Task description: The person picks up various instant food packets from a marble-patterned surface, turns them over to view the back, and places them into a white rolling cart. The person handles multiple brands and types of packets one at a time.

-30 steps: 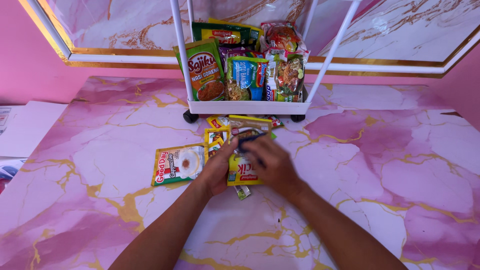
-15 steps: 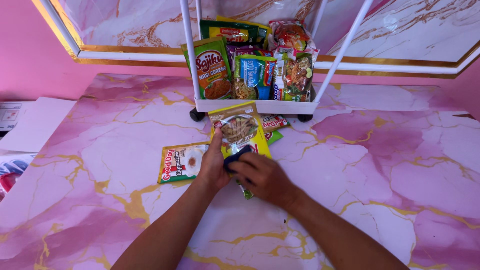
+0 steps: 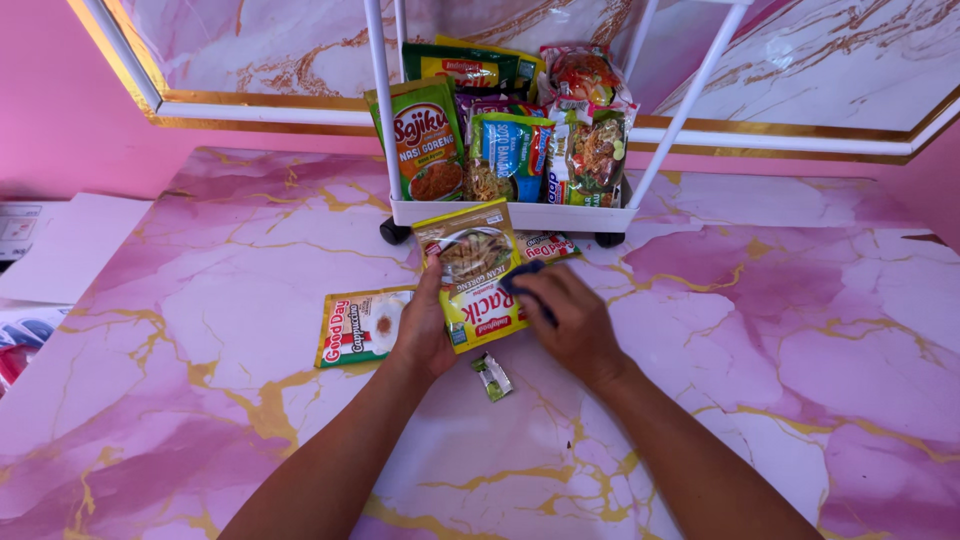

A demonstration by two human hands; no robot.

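My left hand holds a yellow seasoning sachet by its left edge, lifted and tilted toward the white cart. My right hand presses a small dark blue cloth-like object against the sachet's right side. Under the sachet lies a red and white sachet, partly hidden. A cream and red coffee sachet lies flat on the floor just left of my left hand. A tiny green sachet lies between my wrists.
A white wheeled cart stands just beyond my hands, its bottom tray packed with several upright snack and seasoning packets. Pink marble-patterned floor spreads around. White papers lie at the far left. Pink wall with gold trim behind.
The yellow sachet has been lifted off the pile and raised toward the cart. My right hand now rubs the dark object on it. The view has shifted slightly closer.
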